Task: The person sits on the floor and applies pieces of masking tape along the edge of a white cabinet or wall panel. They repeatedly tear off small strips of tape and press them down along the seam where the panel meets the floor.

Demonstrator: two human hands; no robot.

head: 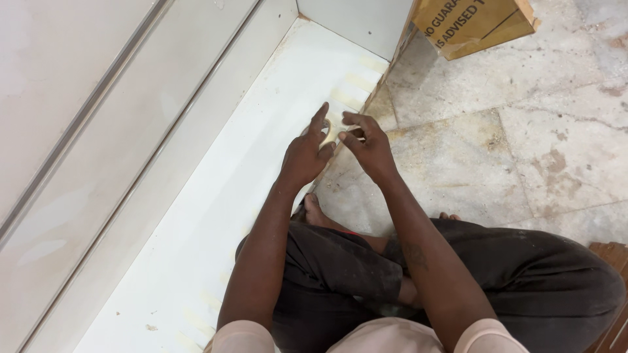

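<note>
I sit cross-legged on a stone floor beside a long white panel [216, 216] that lies flat along the floor. My left hand [306, 153] rests on the panel's right edge, index finger stretched out. My right hand [369, 144] is close beside it, fingers pinching at a pale strip of tape [335, 128] on that edge. More pale tape strips [358, 82] cross the same edge farther away. What exactly sits between my right fingertips is too small to tell.
A white wall panel with a metal groove [85, 111] runs along the left. A brown cardboard box [474, 23] stands at the top right on the stained marble floor [510, 137]. My dark trousers and bare foot [314, 212] are below the hands.
</note>
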